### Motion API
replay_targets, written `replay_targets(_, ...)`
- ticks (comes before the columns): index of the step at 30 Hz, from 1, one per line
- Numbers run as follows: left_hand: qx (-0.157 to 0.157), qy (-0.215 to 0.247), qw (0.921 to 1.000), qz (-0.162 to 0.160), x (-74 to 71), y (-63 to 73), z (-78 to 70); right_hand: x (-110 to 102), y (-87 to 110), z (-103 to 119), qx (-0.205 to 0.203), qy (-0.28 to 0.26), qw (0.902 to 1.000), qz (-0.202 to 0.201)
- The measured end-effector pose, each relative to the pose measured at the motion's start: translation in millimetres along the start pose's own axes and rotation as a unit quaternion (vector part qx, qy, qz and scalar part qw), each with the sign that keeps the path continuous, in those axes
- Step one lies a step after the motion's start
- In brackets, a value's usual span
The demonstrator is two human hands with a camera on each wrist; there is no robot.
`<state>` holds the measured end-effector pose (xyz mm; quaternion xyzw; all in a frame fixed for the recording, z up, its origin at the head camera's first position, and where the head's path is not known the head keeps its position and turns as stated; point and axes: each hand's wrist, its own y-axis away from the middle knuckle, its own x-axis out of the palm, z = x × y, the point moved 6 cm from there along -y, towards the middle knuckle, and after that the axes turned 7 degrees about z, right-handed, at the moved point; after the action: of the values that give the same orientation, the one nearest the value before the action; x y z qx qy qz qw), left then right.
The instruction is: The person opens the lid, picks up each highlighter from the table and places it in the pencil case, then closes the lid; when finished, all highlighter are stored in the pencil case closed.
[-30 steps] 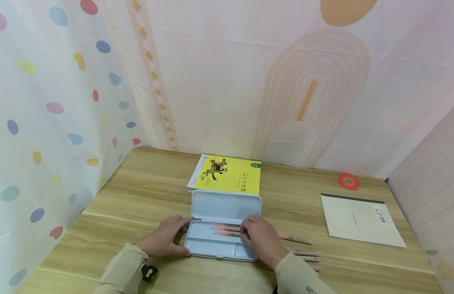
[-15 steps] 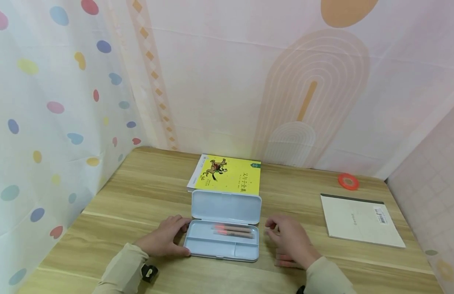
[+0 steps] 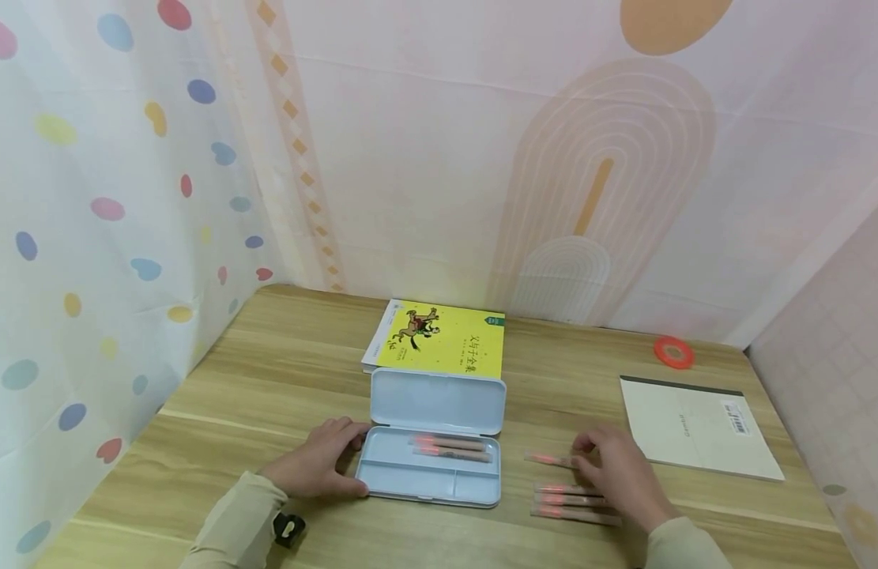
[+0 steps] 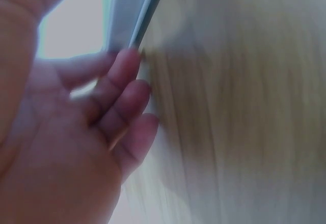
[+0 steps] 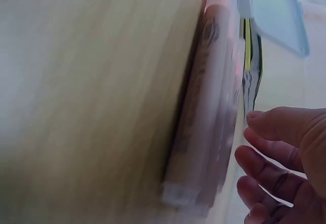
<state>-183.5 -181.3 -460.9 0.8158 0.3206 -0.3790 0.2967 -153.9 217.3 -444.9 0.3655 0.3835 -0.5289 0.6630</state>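
Note:
A light blue pencil case (image 3: 406, 479) lies with its lid (image 3: 439, 401) raised. Two pens (image 3: 453, 454) with reddish caps rest in its long rear compartment. My left hand (image 3: 318, 460) holds the case's left end, thumb at the front corner and fingers toward the hinge side. In the left wrist view, fingertips (image 4: 133, 61) of that hand sit right at the case's edge. My right hand (image 3: 619, 470) is over the right end of a single loose pen (image 3: 548, 458). The right wrist view shows its thumb and fingers loosely bent, nothing visible between them.
Three more pens (image 3: 577, 518) lie side by side in front of the right hand. A yellow book (image 3: 453, 336) lies behind the case. To the right are a pale notebook (image 3: 702, 431) and a red ring-shaped roll (image 3: 673, 352). Curtains hang along the table's back and sides.
The right hand has let go of a pen in the rear compartment and moved right, out of the case, to the loose pen. The left hand has stayed at the case.

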Motion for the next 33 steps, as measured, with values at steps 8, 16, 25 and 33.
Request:
replay_targets(8, -0.002, 0.002, 1.0, 0.002, 1.0, 0.0, 0.9, 3.0, 6.3, -17.7, 0.012, -0.021, 0.9996, 0.016)
replay_targets(16, 0.003, 0.002, 1.0, -0.001, 2.1, 0.4, 2.0, 6.3, 8.3, -30.0, 0.034, -0.037, 0.9984, 0.024)
replay_targets(25, -0.004, 0.002, 1.0, 0.002, 2.5, 0.2, 2.0, 4.7, 10.7, -40.9, 0.052, -0.09, 0.9941, 0.03)
replay_targets(33, -0.004, 0.004, 1.0, 0.001, 1.8, -0.1, 3.7, -4.2, 13.8, -32.2, 0.052, -0.125, 0.9904, 0.027)
